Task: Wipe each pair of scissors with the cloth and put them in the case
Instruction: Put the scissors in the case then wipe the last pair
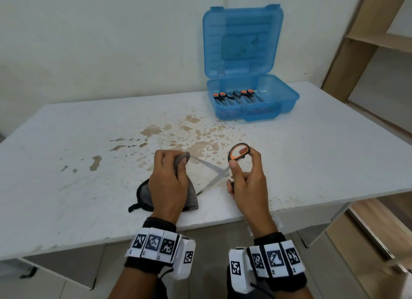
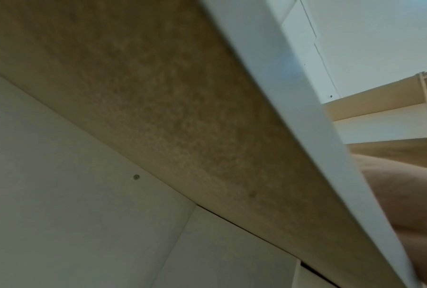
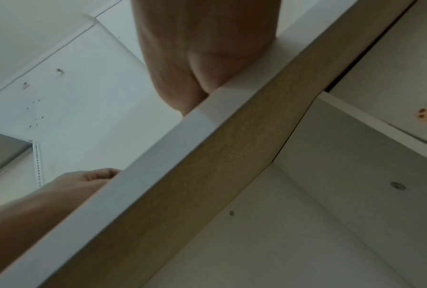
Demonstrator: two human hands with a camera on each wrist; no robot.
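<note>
In the head view my right hand [image 1: 242,174] grips the black-and-orange handles of a pair of scissors [image 1: 215,170] held open over the table's near edge. One blade points up-left, the other down-left. My left hand [image 1: 171,176] pinches a grey cloth [image 1: 189,198] round the tip of the upper blade. The rest of the cloth lies on the table under that hand. The blue case [image 1: 252,100] stands open at the back right with three pairs of scissors [image 1: 236,96] lying inside. Both wrist views look up from below the table edge and show only wrists, no fingers.
The white table [image 1: 78,147] has brown stains [image 1: 191,133] in its middle. A wooden shelf unit [image 1: 379,53] stands at the right, and the white wall is close behind the case. The table's left half holds nothing but marks.
</note>
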